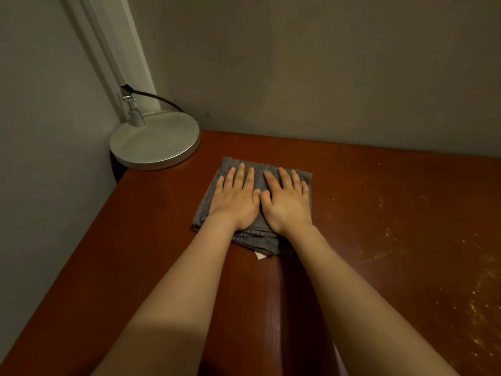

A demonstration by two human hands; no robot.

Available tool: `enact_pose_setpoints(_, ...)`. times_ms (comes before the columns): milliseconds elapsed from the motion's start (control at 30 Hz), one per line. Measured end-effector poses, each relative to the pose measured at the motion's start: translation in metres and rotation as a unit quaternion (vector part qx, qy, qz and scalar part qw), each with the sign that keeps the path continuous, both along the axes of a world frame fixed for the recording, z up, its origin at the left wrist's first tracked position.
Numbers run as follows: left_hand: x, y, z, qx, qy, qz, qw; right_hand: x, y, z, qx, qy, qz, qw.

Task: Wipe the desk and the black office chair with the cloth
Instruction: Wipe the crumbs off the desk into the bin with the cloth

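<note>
Where the two grey walls meet at the far left, a reddish-brown polished wooden desk (pixel 151 240) fills the lower part of the view, its surface running from the near edge to the far wall. Pale specks and smears mark the right part of the desk, while the left part looks cleaner. A round silver metal lamp base (pixel 154 142) with a ribbed top stands on the far left corner of the desk, hard against the wall; a slim silver stem rises from it, and a black cable (pixel 160 98) loops from the stem toward the far wall. Just right of the base and apart from it, a folded grey woven cloth (pixel 260 237) lies flat on the desk, a small white tag showing at its near edge. No containers appear. Both forearms reach in from the near edge. The left hand (pixel 234 200) rests palm down on the left half of the cloth, fingers spread and flat, gripping nothing. The right hand (pixel 287 202) lies likewise on the right half, thumbs touching at the middle. The black office chair is out of view.
</note>
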State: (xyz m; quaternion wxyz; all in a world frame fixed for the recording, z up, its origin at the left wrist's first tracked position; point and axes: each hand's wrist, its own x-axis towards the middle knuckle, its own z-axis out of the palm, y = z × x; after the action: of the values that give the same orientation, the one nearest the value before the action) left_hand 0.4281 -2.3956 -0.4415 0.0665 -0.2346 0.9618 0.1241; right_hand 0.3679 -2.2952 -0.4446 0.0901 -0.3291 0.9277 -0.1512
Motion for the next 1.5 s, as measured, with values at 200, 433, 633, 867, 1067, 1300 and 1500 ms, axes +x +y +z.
enact_pose_setpoints(200, -0.025, -0.016, -0.002, 0.001, 0.002, -0.005, 1.0, -0.023, -0.014, -0.001, -0.004, 0.004, -0.003, 1.0)
enact_pose_setpoints(433, -0.068, -0.04, -0.002, -0.008, 0.004, -0.007, 1.0, -0.065, -0.038, -0.001, -0.011, 0.014, -0.014, 1.0)
enact_pose_setpoints(633, -0.094, -0.052, -0.003, -0.017, 0.005, -0.001, 1.0, -0.092, -0.051, -0.003, -0.014, 0.021, -0.012, 1.0)
enact_pose_setpoints(867, -0.108, -0.059, -0.001, -0.008, -0.002, -0.005, 1.0, -0.105, -0.057, -0.001, -0.017, 0.009, -0.014, 1.0)
enact_pose_setpoints(1067, -0.112, -0.063, -0.001, -0.014, -0.01, 0.0, 1.0, -0.104, -0.059, 0.004, -0.012, -0.008, -0.009, 1.0)
enact_pose_setpoints(1300, -0.118, -0.063, 0.001, -0.007, -0.02, 0.001, 1.0, -0.112, -0.059, 0.002, -0.012, -0.014, -0.007, 1.0)
enact_pose_setpoints(1500, -0.121, -0.059, -0.001, -0.016, -0.021, 0.021, 0.999, -0.118, -0.057, 0.001, -0.02, -0.023, 0.015, 0.999)
